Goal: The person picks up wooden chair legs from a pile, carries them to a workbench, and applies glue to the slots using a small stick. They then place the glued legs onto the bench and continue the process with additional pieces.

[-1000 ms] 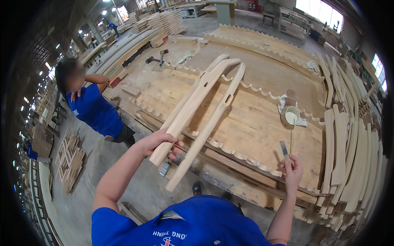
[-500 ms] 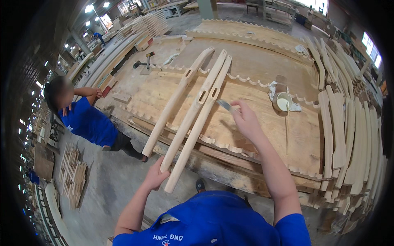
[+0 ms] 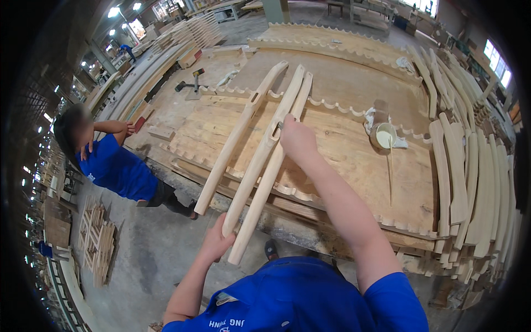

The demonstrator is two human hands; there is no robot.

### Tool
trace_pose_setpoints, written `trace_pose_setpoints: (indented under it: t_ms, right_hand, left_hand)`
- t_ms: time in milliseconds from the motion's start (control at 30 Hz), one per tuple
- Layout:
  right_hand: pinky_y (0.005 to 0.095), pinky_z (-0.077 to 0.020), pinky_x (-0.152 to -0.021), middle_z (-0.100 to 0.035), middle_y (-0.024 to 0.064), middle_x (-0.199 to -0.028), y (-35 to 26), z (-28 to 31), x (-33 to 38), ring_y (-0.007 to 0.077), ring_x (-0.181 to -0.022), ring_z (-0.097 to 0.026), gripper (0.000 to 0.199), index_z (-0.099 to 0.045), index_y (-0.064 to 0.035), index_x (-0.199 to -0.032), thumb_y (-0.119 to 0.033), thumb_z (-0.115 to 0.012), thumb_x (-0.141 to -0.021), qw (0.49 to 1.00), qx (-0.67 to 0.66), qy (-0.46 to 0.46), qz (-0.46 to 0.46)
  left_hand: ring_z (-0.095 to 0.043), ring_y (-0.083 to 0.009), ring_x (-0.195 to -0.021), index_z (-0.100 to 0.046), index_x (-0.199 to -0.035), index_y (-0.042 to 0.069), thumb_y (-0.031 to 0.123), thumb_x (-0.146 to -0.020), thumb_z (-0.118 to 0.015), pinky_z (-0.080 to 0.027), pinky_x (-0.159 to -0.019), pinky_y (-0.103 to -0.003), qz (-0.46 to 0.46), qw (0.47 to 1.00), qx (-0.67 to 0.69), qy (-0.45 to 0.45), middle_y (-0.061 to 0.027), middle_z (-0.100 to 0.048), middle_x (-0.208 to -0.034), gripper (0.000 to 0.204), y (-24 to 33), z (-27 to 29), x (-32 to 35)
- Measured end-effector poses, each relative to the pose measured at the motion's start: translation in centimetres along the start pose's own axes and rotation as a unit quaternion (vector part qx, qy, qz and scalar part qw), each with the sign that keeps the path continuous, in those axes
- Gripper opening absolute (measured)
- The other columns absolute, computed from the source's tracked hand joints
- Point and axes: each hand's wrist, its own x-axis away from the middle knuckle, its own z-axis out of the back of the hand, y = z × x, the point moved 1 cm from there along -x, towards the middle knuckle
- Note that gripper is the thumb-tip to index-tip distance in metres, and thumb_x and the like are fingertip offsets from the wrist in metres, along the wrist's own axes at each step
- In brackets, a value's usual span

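- A wide workshop with a grey concrete floor (image 3: 160, 238) surrounds the bench; a bright window (image 3: 496, 62) shows at upper right.
- A long, worn wooden workbench (image 3: 332, 74) fills the middle, carrying a pale plywood panel (image 3: 354, 171) with scalloped strips along its long edges.
- Gently curved, pale wooden slats (image 3: 481, 193) are stacked densely on the right.
- A co-worker in a blue shirt (image 3: 121, 171) stands at the left, arms bent.
- Three long, smooth, pale wooden bars, each bent near the far end, lie across the panel, near ends jutting past the bench front: the left bar (image 3: 229, 144) apart, the middle bar (image 3: 251, 171) and right bar (image 3: 265, 188) close together. Oval slots show in the left and middle ones.
- Right of them, a round cup of creamy liquid (image 3: 383, 136) sits by crumpled white cloth (image 3: 369, 117), a thin pale stick (image 3: 391, 182) extending from it.
- The left hand (image 3: 214, 242) wraps around the middle bar's near end.
- The right hand (image 3: 298, 141) is curled around a grey-ended brush (image 3: 280, 125), mostly hidden, just beside the middle bar's slot and over the right bar.
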Motion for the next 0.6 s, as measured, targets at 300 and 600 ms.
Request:
trace_pose_setpoints:
  t_ms: [300, 600]
  right_hand:
    - [0.0462, -0.0494, -0.076, -0.064, 0.0238, -0.089, 1.1, -0.3, -1.7, 0.0388, -0.086, -0.063, 0.021, -0.052, 0.0013, -0.101, -0.015, -0.046, -0.088, 0.996, -0.028, -0.065, 0.045]
    - [0.0437, -0.0488, -0.081, -0.065, 0.0203, -0.098, 0.4, 4.9, -4.9, 0.0341, -0.093, -0.062, 0.022, -0.058, -0.0007, -0.101, -0.015, -0.052, -0.085, 0.986, 0.086, -0.121, 0.075]
  left_hand:
    - [-0.063, -0.0337, -0.087, -0.030, -0.137, 0.002, 0.026, -0.087, -0.059, -0.051, -0.072, -0.039, -0.027, 0.997, 0.015, -0.074, -0.0224, -0.060, -0.106, 0.063, 1.2, 1.9, 0.0]
    - [-0.061, -0.0274, -0.093, -0.031, -0.136, 0.004, 0.026, -0.087, -0.058, -0.049, -0.079, -0.037, -0.018, 0.996, 0.021, -0.090, -0.0190, -0.057, -0.113, 0.060, 2.4, 3.5, -0.2]
